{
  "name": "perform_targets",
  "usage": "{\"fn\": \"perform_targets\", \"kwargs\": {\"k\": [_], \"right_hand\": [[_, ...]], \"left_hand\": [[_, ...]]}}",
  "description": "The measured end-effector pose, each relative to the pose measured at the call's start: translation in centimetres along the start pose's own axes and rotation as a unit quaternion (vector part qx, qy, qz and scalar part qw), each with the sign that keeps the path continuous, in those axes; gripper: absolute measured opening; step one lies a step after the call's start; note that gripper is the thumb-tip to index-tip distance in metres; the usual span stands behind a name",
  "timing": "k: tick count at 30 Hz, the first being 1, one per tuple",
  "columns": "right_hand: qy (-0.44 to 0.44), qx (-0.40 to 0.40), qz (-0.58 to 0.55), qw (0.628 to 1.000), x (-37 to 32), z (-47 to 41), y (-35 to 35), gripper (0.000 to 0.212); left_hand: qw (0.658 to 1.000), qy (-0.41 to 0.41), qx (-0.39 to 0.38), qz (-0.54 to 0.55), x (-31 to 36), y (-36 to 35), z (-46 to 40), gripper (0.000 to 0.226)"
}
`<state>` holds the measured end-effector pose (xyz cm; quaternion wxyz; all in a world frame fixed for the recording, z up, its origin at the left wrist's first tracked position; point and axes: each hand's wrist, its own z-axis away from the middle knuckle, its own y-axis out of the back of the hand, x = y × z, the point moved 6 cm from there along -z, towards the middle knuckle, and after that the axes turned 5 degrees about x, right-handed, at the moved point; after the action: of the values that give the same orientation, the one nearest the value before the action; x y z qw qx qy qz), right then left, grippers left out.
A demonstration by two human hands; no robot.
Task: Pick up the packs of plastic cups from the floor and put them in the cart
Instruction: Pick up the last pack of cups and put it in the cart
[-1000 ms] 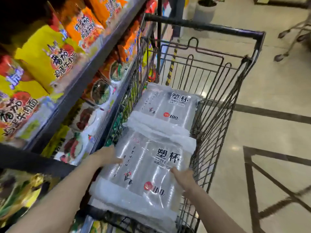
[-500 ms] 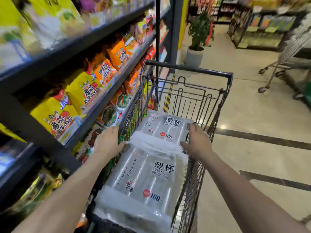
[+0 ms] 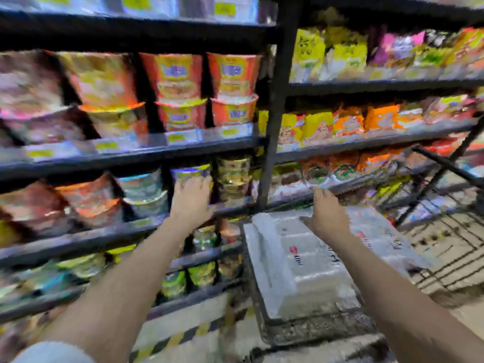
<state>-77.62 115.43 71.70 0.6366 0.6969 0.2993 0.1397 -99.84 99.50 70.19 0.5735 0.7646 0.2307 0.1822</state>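
Note:
Two clear packs of plastic cups lie flat in the wire cart (image 3: 317, 330) at the lower right. The near pack (image 3: 296, 273) has a red dot and black print, and the second pack (image 3: 379, 231) lies beyond it. My right hand (image 3: 328, 216) hovers over the packs near the cart's shelf-side rim with its fingers curled forward; blur hides whether it grips anything. My left hand (image 3: 192, 200) is raised in front of the shelf, left of the cart, holding nothing. The whole view is motion-blurred.
Dark metal shelves (image 3: 131, 155) full of instant-noodle bowls and packets fill the view ahead, with an upright post (image 3: 272, 127) right beside the cart. Yellow-and-black tape (image 3: 183, 336) marks the floor at the shelf foot. The cart's far wire end (image 3: 442, 174) rises at right.
The view has swung left onto the shelves, putting the cart at the lower right. Both hands have come off the near pack; my left hand has lifted toward the shelf.

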Motion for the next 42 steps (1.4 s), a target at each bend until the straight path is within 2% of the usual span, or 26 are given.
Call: {"fn": "perform_targets", "kwargs": {"k": [5,9,13,19,22,26,33,35,37,42], "right_hand": [[0.185,-0.053,-0.041,0.980,-15.4,6.8,-3.1,0.070],[0.287,-0.086,-0.041,0.953,-24.7,15.0,-5.7,0.071],[0.335,-0.117,-0.057,0.933,-29.7,23.3,-8.7,0.071],[0.317,-0.176,-0.051,0.931,-32.6,34.7,-13.7,0.070],[0.322,-0.207,-0.017,0.924,-33.9,38.8,-15.8,0.073],[0.327,-0.242,0.024,0.913,-36.3,41.1,-19.1,0.070],[0.408,-0.272,0.050,0.870,-44.2,39.0,-27.2,0.069],[0.429,-0.285,0.063,0.855,-46.9,37.2,-30.8,0.069],[0.449,-0.305,0.074,0.837,-49.5,35.2,-35.1,0.069],[0.494,-0.326,0.090,0.801,-53.9,31.2,-47.9,0.068]], "left_hand": [[0.976,0.211,-0.015,-0.052,-14.6,5.0,17.3,0.077],[0.939,0.331,-0.048,-0.081,-21.8,7.8,31.3,0.072],[0.914,0.385,-0.090,-0.092,-25.5,8.4,42.5,0.071],[0.897,0.410,-0.143,-0.077,-28.2,6.4,55.3,0.075],[0.882,0.446,-0.150,-0.031,-28.4,4.1,60.5,0.073],[0.842,0.514,-0.153,0.053,-28.7,-0.5,65.0,0.073],[0.777,0.598,-0.144,0.132,-31.9,-8.6,64.9,0.071],[0.745,0.636,-0.123,0.160,-33.1,-11.7,63.6,0.070],[0.695,0.684,-0.092,0.200,-34.2,-15.8,62.3,0.070],[0.526,0.788,0.001,0.319,-35.1,-28.5,60.0,0.071]]}}
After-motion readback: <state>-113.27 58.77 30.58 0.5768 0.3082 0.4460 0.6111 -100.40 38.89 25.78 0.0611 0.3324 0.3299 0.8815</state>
